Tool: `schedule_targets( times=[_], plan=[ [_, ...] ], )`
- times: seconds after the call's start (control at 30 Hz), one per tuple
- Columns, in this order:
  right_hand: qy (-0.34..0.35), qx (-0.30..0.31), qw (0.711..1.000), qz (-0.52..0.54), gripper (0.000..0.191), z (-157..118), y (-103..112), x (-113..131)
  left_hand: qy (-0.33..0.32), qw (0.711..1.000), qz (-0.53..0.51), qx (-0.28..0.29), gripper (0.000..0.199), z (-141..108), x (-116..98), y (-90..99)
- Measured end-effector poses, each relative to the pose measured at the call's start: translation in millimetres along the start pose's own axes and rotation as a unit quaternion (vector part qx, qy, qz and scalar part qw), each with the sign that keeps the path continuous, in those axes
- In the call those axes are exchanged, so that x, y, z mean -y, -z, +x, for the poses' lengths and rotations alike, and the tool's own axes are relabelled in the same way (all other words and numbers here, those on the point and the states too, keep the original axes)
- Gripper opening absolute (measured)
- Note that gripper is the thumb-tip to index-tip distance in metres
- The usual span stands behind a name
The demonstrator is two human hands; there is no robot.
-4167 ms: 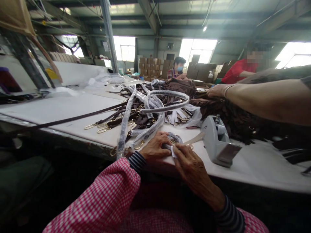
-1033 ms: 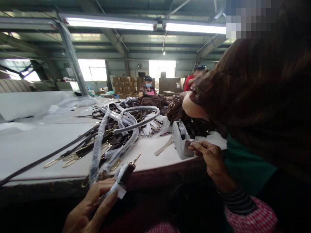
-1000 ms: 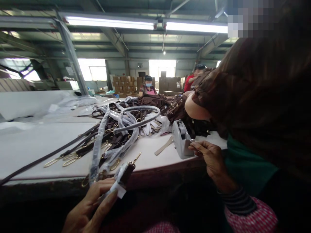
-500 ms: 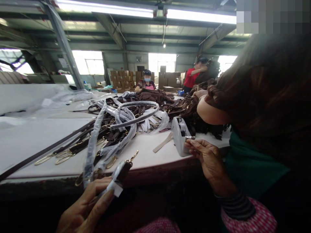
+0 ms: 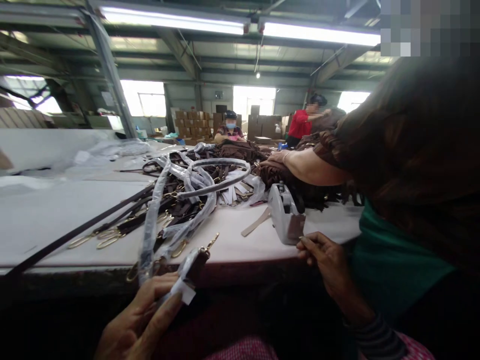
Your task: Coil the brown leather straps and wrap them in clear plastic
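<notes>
My left hand [image 5: 144,315] is closed around the end of a dark strap [image 5: 195,267] wrapped in clear plastic. A gold snap hook [image 5: 213,242] sticks out of the strap's end, and a white paper tag [image 5: 186,292] shows by my thumb. At the table edge, my right hand [image 5: 330,262] pinches what looks like the end of a strip of tape [image 5: 297,226] at the front of a grey tape dispenser [image 5: 278,215]. The strip is thin and hard to make out. Plastic-wrapped straps [image 5: 153,220] lie just beyond my left hand.
Dark straps with gold hooks [image 5: 108,238] and white paper pieces [image 5: 232,194] are heaped on the white table [image 5: 221,235]. A flat beige strip [image 5: 255,223] lies beside the dispenser. Close on my right, a co-worker's arm [image 5: 318,167] reaches over the brown pile. Two other people are farther back.
My right hand has moved down and slightly right, away from the dispenser's top front edge. The co-worker's arm has reached farther left over the pile. My left hand keeps its hold.
</notes>
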State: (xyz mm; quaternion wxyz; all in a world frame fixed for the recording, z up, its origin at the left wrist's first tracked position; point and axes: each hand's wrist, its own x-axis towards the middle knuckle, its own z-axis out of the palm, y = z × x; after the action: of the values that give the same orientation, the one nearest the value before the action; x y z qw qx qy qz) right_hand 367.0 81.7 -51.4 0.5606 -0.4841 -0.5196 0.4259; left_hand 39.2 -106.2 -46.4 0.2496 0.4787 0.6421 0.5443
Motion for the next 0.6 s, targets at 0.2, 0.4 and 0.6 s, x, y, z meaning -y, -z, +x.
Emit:
schedule_targets(
  times=[0.2, 0.4, 0.6],
  plan=[
    [0.021, 0.225, 0.974, 0.008, 0.032, -59.8, -20.8, 23.9, 0.013, 0.999, -0.033, 0.037, 0.033, -3.0, -18.6, -16.9],
    [-0.043, 0.439, 0.889, 0.123, 0.034, -112.5, -89.9, 50.7, -0.02, 1.0, -0.005, 0.01, 0.031, -7.6, -21.5, -32.4],
    [-0.084, 0.393, 0.909, 0.109, 0.035, -113.4, -125.4, 30.2, -0.047, 0.997, 0.05, -0.029, 0.023, -15.8, -23.1, -29.5]
  ],
)
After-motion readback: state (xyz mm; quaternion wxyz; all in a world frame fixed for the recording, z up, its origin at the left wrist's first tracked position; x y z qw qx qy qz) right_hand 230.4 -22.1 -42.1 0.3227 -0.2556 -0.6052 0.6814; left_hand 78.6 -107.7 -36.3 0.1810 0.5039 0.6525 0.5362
